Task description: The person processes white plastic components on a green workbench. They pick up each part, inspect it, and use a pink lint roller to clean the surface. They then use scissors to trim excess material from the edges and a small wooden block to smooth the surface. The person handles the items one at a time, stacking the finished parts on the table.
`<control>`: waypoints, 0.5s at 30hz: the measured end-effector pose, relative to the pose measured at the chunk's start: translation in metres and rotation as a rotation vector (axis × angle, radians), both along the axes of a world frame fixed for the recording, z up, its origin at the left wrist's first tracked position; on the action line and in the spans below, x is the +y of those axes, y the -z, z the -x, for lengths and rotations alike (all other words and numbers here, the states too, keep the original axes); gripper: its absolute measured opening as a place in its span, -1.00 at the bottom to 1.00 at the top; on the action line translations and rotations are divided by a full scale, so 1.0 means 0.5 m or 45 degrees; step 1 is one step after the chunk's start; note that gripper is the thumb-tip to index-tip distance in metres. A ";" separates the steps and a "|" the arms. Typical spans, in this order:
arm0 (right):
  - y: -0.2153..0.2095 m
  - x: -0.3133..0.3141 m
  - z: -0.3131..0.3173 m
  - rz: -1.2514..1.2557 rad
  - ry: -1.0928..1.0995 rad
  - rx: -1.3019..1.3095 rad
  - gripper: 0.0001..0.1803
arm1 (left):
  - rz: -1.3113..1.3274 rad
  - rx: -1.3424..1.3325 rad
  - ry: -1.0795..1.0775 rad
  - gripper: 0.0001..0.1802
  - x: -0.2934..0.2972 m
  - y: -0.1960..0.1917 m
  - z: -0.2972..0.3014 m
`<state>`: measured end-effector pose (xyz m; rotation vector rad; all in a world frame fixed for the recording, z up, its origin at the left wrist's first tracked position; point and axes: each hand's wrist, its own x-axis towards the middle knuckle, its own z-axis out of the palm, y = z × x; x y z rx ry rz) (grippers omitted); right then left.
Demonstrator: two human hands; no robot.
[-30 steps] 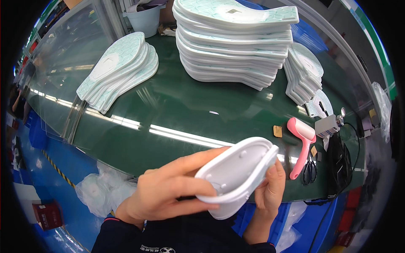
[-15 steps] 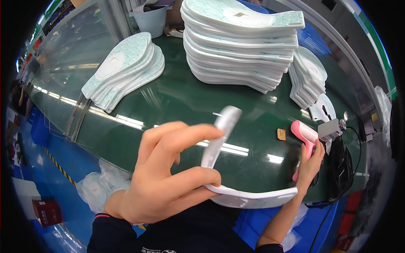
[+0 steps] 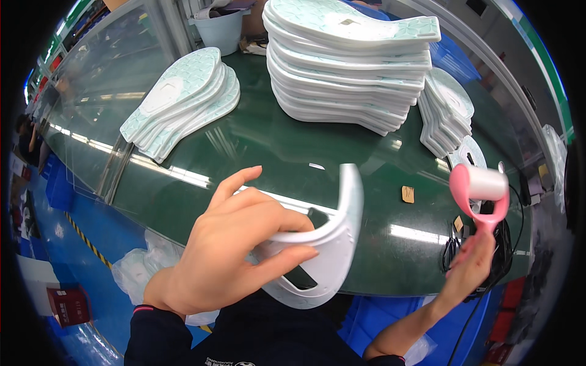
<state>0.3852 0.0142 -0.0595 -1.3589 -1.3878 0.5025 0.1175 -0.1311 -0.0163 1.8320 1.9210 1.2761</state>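
Glossy green bench (image 3: 268, 146): white-and-mint panel stack (image 3: 348, 73), far
Left grip (image 3: 226, 250): pinching curved white plastic piece (image 3: 332, 259)
Right grip (image 3: 473, 259): holding pink-handled white roller (image 3: 486, 186)

Up top, left of centre, a pale blue bucket (image 3: 221, 35); upper right, a blue basket (image 3: 455, 61); and there's a dark red box (image 3: 68, 307), lower left, below striped floor tape (image 3: 83, 240)!

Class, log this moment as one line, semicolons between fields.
left hand: holds curved white plastic piece; right hand: holds pink lint roller; on green table: tall panel stack
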 end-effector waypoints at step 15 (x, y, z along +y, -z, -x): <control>-0.121 0.004 0.072 -0.376 -1.270 -0.843 -0.60 | 0.236 -0.379 0.154 -0.82 0.006 0.041 0.017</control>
